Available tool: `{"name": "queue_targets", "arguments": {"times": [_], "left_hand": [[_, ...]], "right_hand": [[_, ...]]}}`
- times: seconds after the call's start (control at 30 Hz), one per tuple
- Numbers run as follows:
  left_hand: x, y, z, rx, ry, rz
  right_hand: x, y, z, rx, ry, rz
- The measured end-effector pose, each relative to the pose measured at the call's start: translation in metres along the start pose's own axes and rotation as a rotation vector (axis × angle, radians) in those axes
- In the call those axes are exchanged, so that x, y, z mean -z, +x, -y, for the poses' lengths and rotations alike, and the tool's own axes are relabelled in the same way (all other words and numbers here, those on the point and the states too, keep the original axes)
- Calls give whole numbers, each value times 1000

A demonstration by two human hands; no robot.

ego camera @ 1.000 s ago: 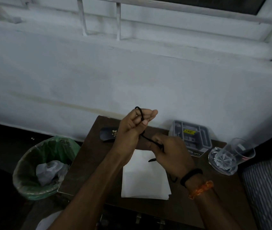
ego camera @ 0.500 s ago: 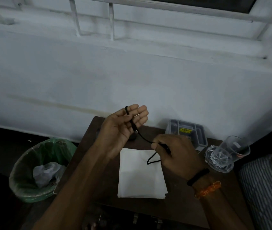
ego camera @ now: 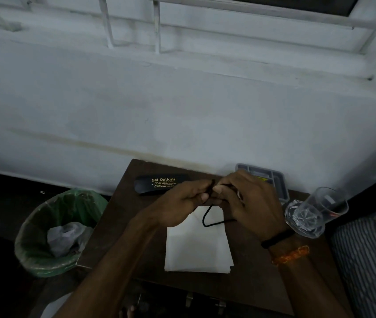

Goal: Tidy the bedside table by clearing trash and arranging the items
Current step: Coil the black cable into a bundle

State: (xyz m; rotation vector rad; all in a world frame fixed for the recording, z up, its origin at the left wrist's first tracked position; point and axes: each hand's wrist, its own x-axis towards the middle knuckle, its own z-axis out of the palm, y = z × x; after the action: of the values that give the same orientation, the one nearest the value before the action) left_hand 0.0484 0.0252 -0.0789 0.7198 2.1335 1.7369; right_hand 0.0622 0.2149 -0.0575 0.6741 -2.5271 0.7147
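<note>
Both hands meet above the dark wooden bedside table (ego camera: 123,228). My left hand (ego camera: 187,197) and my right hand (ego camera: 249,203) each pinch a thin black cord (ego camera: 207,218), fingertips almost touching; a loop of it hangs down over a folded white napkin (ego camera: 197,251). A black spectacle case (ego camera: 159,184) with gold lettering lies at the table's back left. A grey compartment tray (ego camera: 278,182) stands at the back, partly hidden by my right hand. A clear glass (ego camera: 315,212) lies tilted at the right edge.
A green-lined bin (ego camera: 61,232) holding crumpled plastic stands on the floor left of the table. A white wall rises directly behind the table, with window bars above. Striped bedding (ego camera: 370,260) lies at the right.
My left hand has come down and to the right to meet my right hand, gathering the cord between them. The spectacle case, hidden before, is now uncovered.
</note>
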Motion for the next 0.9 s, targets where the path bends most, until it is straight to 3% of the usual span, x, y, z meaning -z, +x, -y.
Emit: {"name": "queue_targets", "arguments": {"times": [0.17, 0.3, 0.47, 0.6, 0.73, 0.9], "left_hand": [[2, 1, -3, -12, -227, 94], [-3, 2, -7, -23, -492, 19], [-10, 5, -6, -67, -704, -91], [-7, 10, -1, -106, -767, -217], [-5, 16, 5, -121, -744, -347], [-12, 18, 16, -104, -407, -442]], "right_hand": [[-1, 4, -11, -65, 51, -102], [-11, 6, -11, -182, 169, -105], [-28, 0, 1, -324, 248, 131], [-31, -5, 5, -304, 153, 309], [-29, -5, 12, -177, 52, 341], [-16, -3, 13, -145, -30, 378]]}}
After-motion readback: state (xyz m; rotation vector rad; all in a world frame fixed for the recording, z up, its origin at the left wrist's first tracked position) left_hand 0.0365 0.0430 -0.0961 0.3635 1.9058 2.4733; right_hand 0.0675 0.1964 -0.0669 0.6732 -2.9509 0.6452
